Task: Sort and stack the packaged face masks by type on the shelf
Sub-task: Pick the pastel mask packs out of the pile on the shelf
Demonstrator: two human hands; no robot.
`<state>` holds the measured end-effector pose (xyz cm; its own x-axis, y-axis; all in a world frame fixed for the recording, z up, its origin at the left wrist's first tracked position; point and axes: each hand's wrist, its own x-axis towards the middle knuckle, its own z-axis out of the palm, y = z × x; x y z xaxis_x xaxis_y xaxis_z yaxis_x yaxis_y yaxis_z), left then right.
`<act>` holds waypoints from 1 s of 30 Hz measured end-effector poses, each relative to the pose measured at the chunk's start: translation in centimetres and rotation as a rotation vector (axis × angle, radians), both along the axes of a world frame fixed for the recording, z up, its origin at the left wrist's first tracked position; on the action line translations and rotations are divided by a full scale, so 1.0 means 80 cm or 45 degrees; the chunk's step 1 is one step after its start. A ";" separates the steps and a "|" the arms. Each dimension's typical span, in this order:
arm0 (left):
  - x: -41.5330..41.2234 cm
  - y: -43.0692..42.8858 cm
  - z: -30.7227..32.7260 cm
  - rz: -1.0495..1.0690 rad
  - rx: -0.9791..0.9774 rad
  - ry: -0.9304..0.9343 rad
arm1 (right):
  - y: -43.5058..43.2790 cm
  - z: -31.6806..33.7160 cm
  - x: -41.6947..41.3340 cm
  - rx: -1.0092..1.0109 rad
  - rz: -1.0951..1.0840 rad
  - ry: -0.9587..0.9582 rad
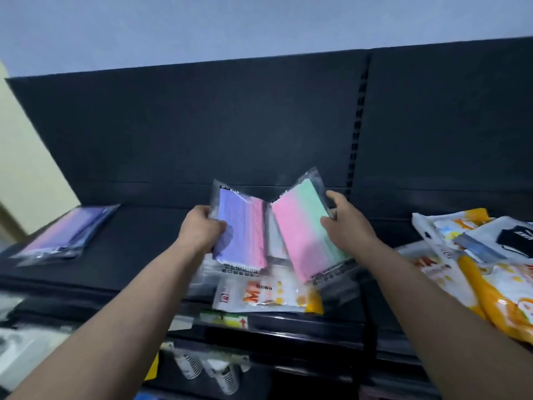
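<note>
My left hand grips the left edge of a clear pack of purple-to-pink masks, held up above the black shelf. My right hand grips the right edge of a pink-and-green mask pack, tilted and touching the first pack along the middle. A white pack shows between and behind them. Below them a white and orange printed mask pack lies at the shelf's front edge. A purple-pink pack lies flat on the shelf at the far left.
A loose heap of white, orange and yellow packs covers the shelf at the right, one showing a black mask. The dark back panel rises behind. Price tags line the shelf edge; small items hang below.
</note>
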<state>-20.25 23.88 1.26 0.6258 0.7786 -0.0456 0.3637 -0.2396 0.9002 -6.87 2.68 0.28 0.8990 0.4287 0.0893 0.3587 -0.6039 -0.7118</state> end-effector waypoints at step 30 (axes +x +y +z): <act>-0.244 0.454 -0.027 0.357 0.128 0.100 | 0.505 -0.038 -0.187 0.266 0.371 0.128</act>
